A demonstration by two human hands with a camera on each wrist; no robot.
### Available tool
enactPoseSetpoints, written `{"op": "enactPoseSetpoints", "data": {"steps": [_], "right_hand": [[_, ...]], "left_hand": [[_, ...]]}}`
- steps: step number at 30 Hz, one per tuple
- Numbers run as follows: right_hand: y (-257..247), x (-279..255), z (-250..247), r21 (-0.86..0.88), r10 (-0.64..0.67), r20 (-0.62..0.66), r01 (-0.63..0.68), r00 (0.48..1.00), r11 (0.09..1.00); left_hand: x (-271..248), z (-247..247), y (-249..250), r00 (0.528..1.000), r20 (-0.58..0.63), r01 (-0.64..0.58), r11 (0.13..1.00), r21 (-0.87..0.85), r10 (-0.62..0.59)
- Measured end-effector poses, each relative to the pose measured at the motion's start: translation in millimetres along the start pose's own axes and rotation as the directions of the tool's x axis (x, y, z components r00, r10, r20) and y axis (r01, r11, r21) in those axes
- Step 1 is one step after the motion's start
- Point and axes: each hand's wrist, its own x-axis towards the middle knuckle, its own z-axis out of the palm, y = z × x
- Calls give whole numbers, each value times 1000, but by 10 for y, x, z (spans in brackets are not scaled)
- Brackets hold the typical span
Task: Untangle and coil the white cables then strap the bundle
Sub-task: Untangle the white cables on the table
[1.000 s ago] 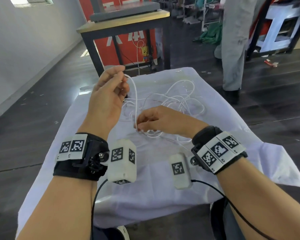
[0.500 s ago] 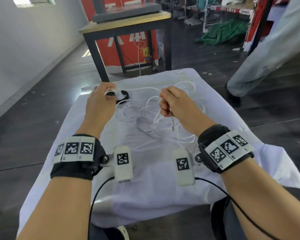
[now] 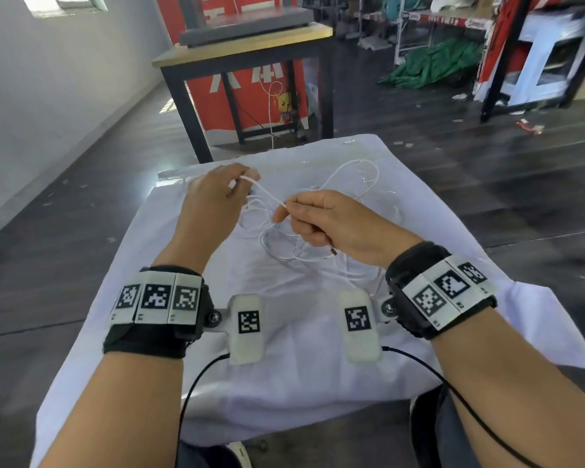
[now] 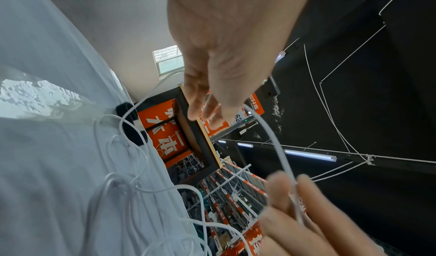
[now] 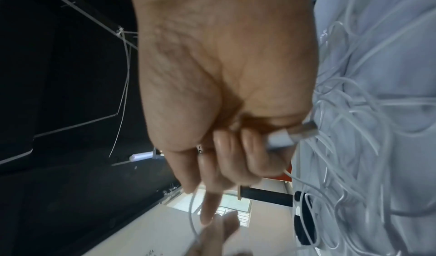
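We had two hands raised over the tabletop [image 3: 311, 373], which was draped in one white cloth. Our right hand [image 3: 335, 221] was curled around a white cable, its plug [image 5: 304, 129] poking from the heel of the fist. One stretch of that cable [image 3: 267, 194] ran across to our left hand [image 3: 213, 204], pinched there at the fingertips. Below lay the white cables [image 3: 304, 244] in one loose tangle; we could not count them. Beyond, one black strap [image 4: 132, 124] lay at the far edge.
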Motion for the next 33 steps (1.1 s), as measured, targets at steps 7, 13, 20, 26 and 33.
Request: {"op": "enactPoseSetpoints", "data": {"steps": [7,13,20,26,33], "right_hand": [[-50,-2,-242,518,134,-415,113,900,848],[8,8,-263,750,282,-438,175,854,638],[-16,32,-281,901,298,-340,218,892,376],[14,-9,-454,874,315,-467,485,826,24],[-6,-44,-447,806,365,-566,588,739,59]], "left_hand": [[31,-143,-333,986,-75,157,975,159,-147],[-25,-91,-157,959,201,186,979,77,-198],[-57,-22,2,952,227,262,932,-252,-206],[-75,-94,-87,928,339,197,975,-98,-154],[-93,-55,-204,879,401,196,962,190,-258]]}}
